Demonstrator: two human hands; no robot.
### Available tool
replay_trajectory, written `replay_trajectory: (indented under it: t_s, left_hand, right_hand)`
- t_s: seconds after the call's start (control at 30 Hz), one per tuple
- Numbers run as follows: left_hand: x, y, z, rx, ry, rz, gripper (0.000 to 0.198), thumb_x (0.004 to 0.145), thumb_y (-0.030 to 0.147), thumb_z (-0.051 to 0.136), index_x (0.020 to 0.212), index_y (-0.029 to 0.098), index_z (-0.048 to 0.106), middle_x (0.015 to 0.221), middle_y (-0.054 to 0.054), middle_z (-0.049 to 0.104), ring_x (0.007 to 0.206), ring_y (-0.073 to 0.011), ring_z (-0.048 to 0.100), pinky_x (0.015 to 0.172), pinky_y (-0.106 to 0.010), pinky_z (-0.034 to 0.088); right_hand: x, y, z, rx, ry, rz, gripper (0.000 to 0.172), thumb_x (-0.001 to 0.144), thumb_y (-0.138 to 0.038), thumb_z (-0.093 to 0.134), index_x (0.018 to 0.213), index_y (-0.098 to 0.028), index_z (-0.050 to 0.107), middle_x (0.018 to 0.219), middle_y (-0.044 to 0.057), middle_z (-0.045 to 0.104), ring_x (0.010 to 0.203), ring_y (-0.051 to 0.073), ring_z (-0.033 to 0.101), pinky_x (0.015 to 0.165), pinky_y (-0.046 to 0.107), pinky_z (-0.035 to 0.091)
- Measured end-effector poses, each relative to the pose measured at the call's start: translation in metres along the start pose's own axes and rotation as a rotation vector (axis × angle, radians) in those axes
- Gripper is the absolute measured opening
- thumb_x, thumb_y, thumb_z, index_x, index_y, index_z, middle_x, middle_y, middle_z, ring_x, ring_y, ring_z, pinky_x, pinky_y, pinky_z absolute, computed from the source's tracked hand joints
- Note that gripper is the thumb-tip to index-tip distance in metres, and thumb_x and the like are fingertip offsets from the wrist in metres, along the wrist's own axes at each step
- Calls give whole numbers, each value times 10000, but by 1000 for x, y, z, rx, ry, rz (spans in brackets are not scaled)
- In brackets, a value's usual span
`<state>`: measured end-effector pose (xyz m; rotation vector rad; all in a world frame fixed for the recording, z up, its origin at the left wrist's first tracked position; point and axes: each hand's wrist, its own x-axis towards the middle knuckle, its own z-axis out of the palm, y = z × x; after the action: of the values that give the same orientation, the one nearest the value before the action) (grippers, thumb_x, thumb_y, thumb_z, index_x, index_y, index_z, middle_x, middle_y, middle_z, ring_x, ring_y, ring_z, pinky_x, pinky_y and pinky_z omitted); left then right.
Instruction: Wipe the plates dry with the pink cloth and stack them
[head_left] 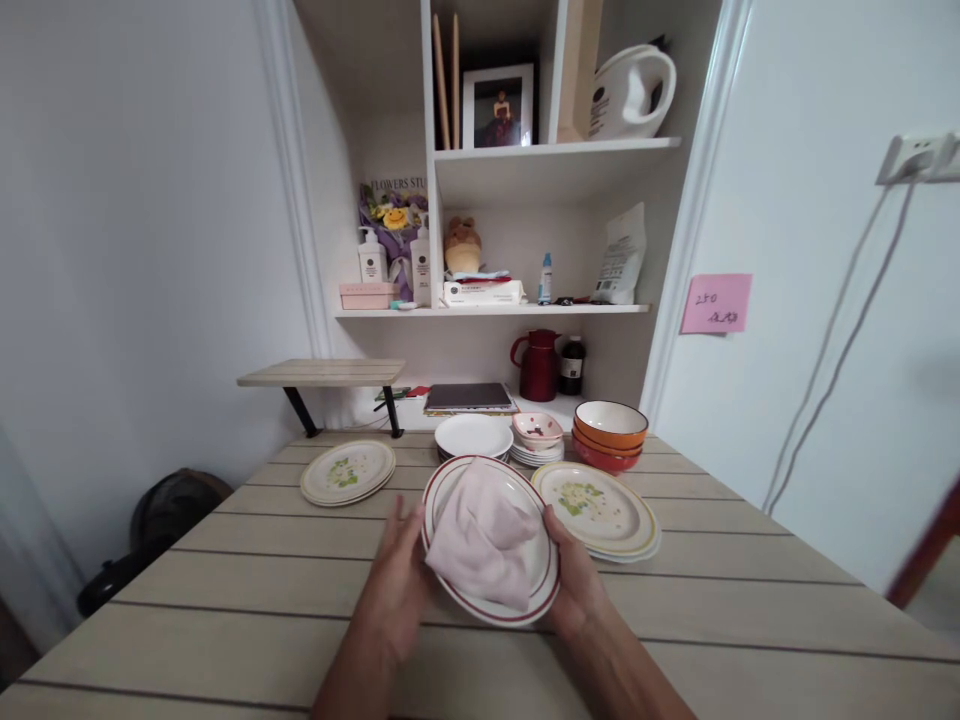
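Note:
A white oval plate with a dark red rim (551, 590) is tilted above the table, and a crumpled pale pink cloth (487, 535) lies on it. My right hand (577, 575) grips the plate's right edge, thumb on the rim. At the plate's left edge is my left hand (397, 575), its fingers apart and partly blurred; whether it bears any of the weight is unclear. Just right of the held plate are stacked oval plates with a yellow rim and flower print (596, 505). Behind it sits a stack topped by a white plate (474, 437).
Flower-printed plates (349, 472) lie at the left of the slatted table (247, 570). Toward the back right are a small pink bowl (537, 430) on small plates and stacked orange and red bowls (610, 437). A small raised shelf (322, 373) stands at the back left.

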<state>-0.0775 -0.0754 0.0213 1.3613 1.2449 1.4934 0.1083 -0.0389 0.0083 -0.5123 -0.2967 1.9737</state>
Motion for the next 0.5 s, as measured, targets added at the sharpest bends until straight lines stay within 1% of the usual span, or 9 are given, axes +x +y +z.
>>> replay_trajectory:
  t_s: [0.03, 0.07, 0.1, 0.13, 0.23, 0.3, 0.33, 0.4, 0.5]
  left_hand:
    - [-4, -1, 5, -224, -151, -135, 685, 932, 622, 244, 1455, 194, 360, 1389, -140, 542, 1244, -231, 545, 1014, -425, 448]
    - [-9, -2, 10, -447, -270, -250, 708, 914, 654, 258, 1423, 191, 422, 1370, -131, 563, 1247, -242, 542, 1037, -443, 425]
    - [-13, -3, 15, -637, -344, -338, 715, 901, 669, 278, 1391, 186, 472, 1353, -125, 578, 1251, -252, 537, 1054, -458, 405]
    - [-17, -5, 19, -786, -365, -390, 694, 896, 662, 309, 1356, 188, 519, 1333, -116, 597, 1248, -258, 539, 1065, -466, 392]
    - [-26, -10, 24, -1054, -282, -452, 482, 905, 520, 446, 1220, 214, 643, 1254, -69, 658, 1235, -243, 553, 1096, -448, 357]
    - [-30, -10, 23, -1110, -237, -507, 360, 898, 394, 512, 1147, 201, 687, 1183, -61, 698, 1216, -236, 569, 1102, -430, 350]
    - [-32, -9, 21, -1113, -230, -542, 335, 890, 347, 532, 1137, 186, 692, 1152, -68, 711, 1204, -239, 579, 1101, -427, 353]
    - [-36, -7, 17, -1101, -240, -606, 354, 871, 312, 558, 1157, 142, 679, 1105, -99, 726, 1175, -260, 600, 1089, -436, 368]
    - [-39, -4, 13, -1071, -252, -644, 461, 850, 326, 595, 1251, 98, 612, 1095, -136, 723, 1118, -291, 634, 1061, -457, 401]
  right_hand:
    - [-1, -2, 0, 5, -1, 15, 418, 918, -436, 461, 1097, -133, 685, 1034, 131, 747, 1138, 259, 628, 1061, 477, 391]
    - [-2, -4, 0, 8, 0, 39, 419, 918, -438, 463, 1100, -132, 683, 1033, 133, 748, 1129, 259, 633, 1059, 479, 391]
    - [-3, -6, 1, 10, -1, 72, 418, 918, -437, 465, 1108, -132, 679, 1036, 133, 747, 1121, 257, 638, 1056, 482, 392]
    - [-5, -8, 1, 9, -5, 111, 418, 919, -436, 468, 1117, -131, 674, 1040, 135, 745, 1113, 256, 643, 1052, 487, 394]
    - [-9, -15, 3, -22, -2, 218, 440, 910, -448, 488, 1121, -105, 666, 1024, 156, 745, 1083, 265, 659, 1036, 495, 405]
    - [-12, -20, 3, -73, 18, 237, 457, 889, -458, 528, 1112, -84, 666, 996, 169, 748, 1060, 274, 670, 1026, 488, 415]
    - [-13, -22, 2, -107, 31, 233, 453, 876, -452, 554, 1110, -81, 666, 980, 169, 751, 1046, 275, 676, 1023, 481, 420]
    - [-15, -24, 1, -177, 42, 214, 431, 853, -426, 602, 1116, -91, 664, 959, 159, 757, 1017, 272, 687, 1016, 465, 429]
    - [-15, -21, -2, -272, 15, 226, 439, 833, -415, 634, 1143, -105, 650, 962, 149, 758, 965, 269, 703, 992, 449, 450]
